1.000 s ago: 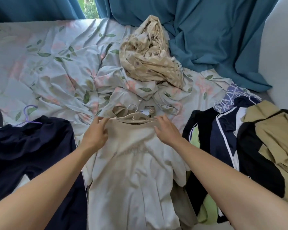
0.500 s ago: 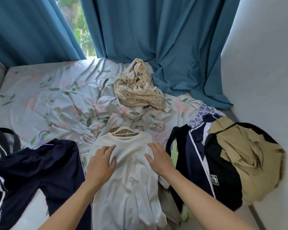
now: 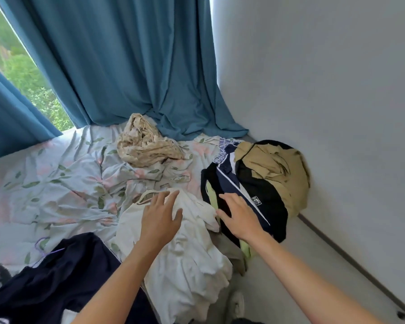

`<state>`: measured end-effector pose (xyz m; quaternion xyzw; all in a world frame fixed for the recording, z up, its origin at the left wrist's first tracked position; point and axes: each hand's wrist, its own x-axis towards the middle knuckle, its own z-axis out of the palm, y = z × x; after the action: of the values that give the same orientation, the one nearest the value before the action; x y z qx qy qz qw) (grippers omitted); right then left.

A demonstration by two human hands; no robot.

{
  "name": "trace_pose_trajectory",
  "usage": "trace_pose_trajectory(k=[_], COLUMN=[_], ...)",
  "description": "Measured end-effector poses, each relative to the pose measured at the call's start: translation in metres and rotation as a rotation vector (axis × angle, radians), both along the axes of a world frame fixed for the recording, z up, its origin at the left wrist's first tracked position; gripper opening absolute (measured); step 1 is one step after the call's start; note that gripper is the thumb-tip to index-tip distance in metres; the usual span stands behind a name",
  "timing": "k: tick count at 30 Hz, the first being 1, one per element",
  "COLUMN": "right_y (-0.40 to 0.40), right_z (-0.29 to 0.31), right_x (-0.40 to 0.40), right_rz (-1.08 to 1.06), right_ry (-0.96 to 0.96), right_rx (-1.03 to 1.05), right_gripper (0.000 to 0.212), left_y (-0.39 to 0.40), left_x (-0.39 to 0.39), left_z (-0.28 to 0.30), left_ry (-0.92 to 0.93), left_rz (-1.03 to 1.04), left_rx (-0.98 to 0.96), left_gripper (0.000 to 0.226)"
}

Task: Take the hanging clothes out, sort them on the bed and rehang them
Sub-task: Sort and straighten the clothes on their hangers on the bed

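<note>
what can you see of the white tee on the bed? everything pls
The white tee looks like thin, soft cotton, heavily crumpled, lying lengthwise on the floral sheet. A pale hanger sits in its neck. The left hand rests on its upper part, fingers spread; the right hand hovers by its right edge. A navy garment borders its left.

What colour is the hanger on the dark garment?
Purple hanger, seen in the head view.

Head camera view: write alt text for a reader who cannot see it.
Two open hands, left hand and right hand, reach over a crumpled cream T-shirt on a floral-sheeted bed. A pile of navy, black and tan garments lies to its right beside a white wall; teal curtains hang behind.
</note>
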<state>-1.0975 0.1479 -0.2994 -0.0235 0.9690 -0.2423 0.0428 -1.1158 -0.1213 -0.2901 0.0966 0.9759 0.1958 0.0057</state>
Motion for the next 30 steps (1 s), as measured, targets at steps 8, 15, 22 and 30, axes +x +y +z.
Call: trace_pose_trajectory(k=[8, 15, 22, 30], right_y=[0.1, 0.223, 0.344, 0.406], right_z=[0.046, 0.043, 0.044, 0.038], right_x=[0.05, 0.085, 0.084, 0.052], right_rz=[-0.179, -0.295, -0.257, -0.147], right_ry=[0.112, 0.152, 0.145, 0.101], right_rx=[0.053, 0.019, 0.034, 0.038], right_gripper=[0.056, 0.057, 0.057, 0.062], left_y=[0.094, 0.244, 0.365, 0.406], left_x=[0.016, 0.016, 0.019, 0.011], left_z=[0.035, 0.04, 0.039, 0.041], left_ry=[0.093, 0.086, 0.034, 0.051], left_rz=[-0.177, -0.289, -0.248, -0.133], left_rx=[0.009, -0.039, -0.041, -0.1], left_gripper=[0.058, 0.067, 0.074, 0.072])
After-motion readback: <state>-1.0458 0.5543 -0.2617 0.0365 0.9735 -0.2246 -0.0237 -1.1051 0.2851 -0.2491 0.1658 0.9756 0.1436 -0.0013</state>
